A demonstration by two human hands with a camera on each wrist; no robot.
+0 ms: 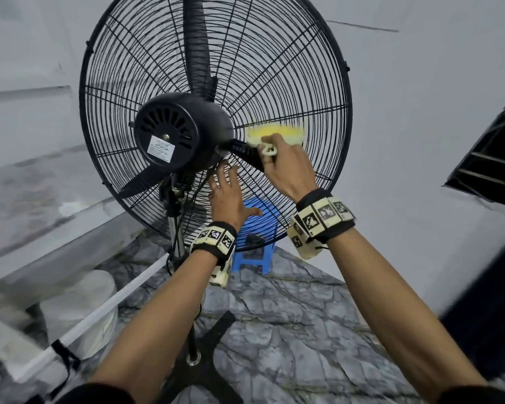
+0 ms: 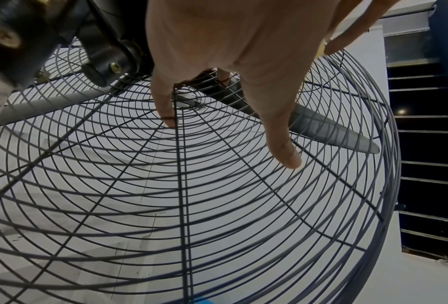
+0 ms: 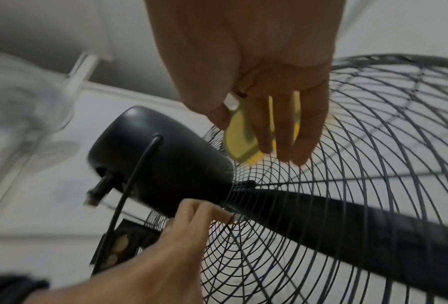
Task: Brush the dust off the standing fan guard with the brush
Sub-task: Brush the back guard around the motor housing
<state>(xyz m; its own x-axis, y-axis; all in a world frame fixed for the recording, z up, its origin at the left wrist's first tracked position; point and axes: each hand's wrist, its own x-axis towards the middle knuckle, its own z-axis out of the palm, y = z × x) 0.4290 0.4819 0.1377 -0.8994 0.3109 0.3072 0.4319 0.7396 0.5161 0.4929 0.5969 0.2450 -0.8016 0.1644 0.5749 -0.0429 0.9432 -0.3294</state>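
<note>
The standing fan's black wire guard fills the head view, seen from behind, with the motor housing at its centre. My right hand grips a yellow brush and holds its bristles against the guard just right of the motor. The right wrist view has the brush under my curled fingers, close to the motor housing. My left hand rests on the guard below the motor with fingers straight. In the left wrist view its fingers lie on the wires.
A blue plastic stool stands behind the fan's lower guard. The black cross base and pole sit on stone-patterned flooring. A white bucket and a white pole are at the left. A dark barred opening is at the right.
</note>
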